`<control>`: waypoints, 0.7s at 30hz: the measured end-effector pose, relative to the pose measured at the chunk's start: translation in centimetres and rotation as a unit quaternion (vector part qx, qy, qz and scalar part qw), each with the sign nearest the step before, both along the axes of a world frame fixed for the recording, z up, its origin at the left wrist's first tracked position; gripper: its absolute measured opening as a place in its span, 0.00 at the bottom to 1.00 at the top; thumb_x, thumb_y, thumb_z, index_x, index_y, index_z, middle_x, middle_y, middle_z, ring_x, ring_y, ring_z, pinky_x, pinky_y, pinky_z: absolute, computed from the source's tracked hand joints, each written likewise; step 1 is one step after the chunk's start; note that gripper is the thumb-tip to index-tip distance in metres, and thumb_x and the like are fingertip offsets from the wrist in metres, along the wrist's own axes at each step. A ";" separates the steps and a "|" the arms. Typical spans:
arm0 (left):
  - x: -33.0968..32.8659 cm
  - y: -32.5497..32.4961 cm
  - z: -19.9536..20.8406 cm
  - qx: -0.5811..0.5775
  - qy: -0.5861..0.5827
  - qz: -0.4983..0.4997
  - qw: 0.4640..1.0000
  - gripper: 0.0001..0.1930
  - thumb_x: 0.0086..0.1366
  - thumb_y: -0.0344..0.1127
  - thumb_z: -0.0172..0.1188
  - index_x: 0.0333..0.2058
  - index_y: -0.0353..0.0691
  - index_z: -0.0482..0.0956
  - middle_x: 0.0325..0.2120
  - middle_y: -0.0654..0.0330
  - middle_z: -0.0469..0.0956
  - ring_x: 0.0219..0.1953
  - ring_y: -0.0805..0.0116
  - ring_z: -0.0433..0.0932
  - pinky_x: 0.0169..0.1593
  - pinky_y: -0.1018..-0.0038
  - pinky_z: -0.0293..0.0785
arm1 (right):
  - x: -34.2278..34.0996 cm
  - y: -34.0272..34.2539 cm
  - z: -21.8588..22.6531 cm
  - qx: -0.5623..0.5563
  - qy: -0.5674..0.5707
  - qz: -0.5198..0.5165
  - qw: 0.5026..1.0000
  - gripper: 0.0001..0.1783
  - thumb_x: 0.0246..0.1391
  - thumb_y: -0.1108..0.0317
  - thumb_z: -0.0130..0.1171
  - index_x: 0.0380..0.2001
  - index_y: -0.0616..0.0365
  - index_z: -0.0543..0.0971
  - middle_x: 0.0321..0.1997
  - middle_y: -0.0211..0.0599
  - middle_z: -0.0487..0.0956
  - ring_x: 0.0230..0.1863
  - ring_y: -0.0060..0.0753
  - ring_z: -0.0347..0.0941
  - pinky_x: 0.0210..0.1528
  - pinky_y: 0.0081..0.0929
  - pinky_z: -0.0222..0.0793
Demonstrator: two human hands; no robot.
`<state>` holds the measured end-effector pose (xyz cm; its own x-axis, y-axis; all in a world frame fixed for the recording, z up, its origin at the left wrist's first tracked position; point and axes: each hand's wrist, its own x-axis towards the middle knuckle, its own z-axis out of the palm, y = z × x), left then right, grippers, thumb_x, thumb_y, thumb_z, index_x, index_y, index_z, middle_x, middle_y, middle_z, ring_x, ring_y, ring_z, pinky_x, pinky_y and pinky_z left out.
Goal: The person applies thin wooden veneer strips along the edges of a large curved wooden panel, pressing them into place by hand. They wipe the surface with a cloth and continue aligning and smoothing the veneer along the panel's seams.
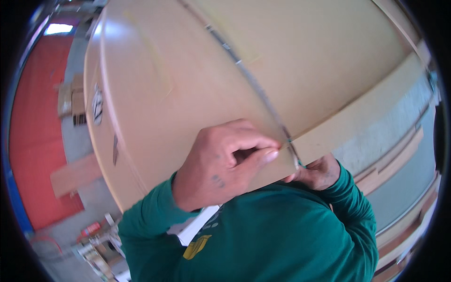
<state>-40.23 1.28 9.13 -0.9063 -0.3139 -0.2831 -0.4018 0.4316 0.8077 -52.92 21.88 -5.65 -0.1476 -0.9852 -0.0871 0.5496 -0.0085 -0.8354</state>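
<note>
A narrow dark strap [256,84] with pale patches runs across a large tan board [178,80] and down to its near edge. Over that edge, my left hand [221,162] is closed, thumb and forefinger pinched together right beside the strap. What sits in that pinch is too small to make out. At the board's rim, my right hand [322,171] is bent in with its fingers curled near the strap's lower end, where a bit of green shows. The board and my sleeve hide part of those fingers, and what they grip cannot be made out.
A pale plank-like strip [366,117] lies along the board's right side, with more wooden lengths [394,160] beyond it. To the left, cardboard boxes [70,98] stand on the floor near a red surface [40,117]. A cluttered cart [101,256] is at lower left.
</note>
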 end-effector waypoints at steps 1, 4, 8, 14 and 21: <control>0.2 0.1 0.2 -0.016 0.007 0.000 1.000 0.06 0.73 0.30 0.74 0.43 0.35 0.94 0.32 0.53 0.88 0.30 0.67 0.83 0.35 0.68 0.77 | -0.1 0.2 0.0 0.005 0.014 0.002 1.000 0.23 0.66 0.75 0.78 0.63 0.62 0.84 0.58 0.36 0.89 0.59 0.33 0.83 0.66 0.36 0.77; 1.5 -1.3 0.5 0.036 -0.041 0.017 0.998 0.08 0.73 0.31 0.76 0.46 0.34 0.94 0.35 0.58 0.90 0.36 0.72 0.85 0.42 0.72 0.78 | 0.1 0.5 -0.8 0.012 -0.013 0.011 1.000 0.23 0.65 0.73 0.79 0.60 0.62 0.85 0.52 0.34 0.91 0.55 0.30 0.84 0.63 0.35 0.79; 7.0 -2.8 0.5 0.010 -0.090 0.043 0.995 0.09 0.73 0.32 0.77 0.46 0.33 0.94 0.37 0.57 0.92 0.38 0.73 0.86 0.44 0.73 0.80 | 1.3 -0.9 -0.5 0.030 0.010 -0.023 0.999 0.19 0.64 0.72 0.80 0.56 0.64 0.88 0.50 0.35 0.92 0.52 0.29 0.86 0.59 0.32 0.80; 14.5 -2.6 0.5 -0.017 -0.113 0.142 0.983 0.10 0.75 0.34 0.76 0.44 0.31 0.93 0.38 0.60 0.92 0.41 0.78 0.85 0.46 0.74 0.82 | 1.3 -1.3 -1.4 -0.016 0.043 -0.020 0.999 0.20 0.70 0.59 0.76 0.54 0.65 0.89 0.43 0.42 0.93 0.46 0.33 0.89 0.53 0.31 0.84; 25.8 -6.6 1.1 -0.141 -0.071 0.133 0.979 0.12 0.79 0.37 0.73 0.49 0.34 0.92 0.41 0.64 0.90 0.42 0.80 0.83 0.47 0.76 0.81 | 5.6 -1.9 -2.8 -0.024 0.030 -0.171 0.984 0.28 0.82 0.43 0.59 0.42 0.61 0.83 0.37 0.46 0.91 0.33 0.30 0.82 0.40 0.30 0.78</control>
<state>-14.44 -5.36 10.26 -0.7397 -0.6172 -0.2680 -0.6293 0.4933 0.6006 -47.32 19.93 -8.47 -0.4754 -0.8795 -0.0232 0.4578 -0.2248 -0.8602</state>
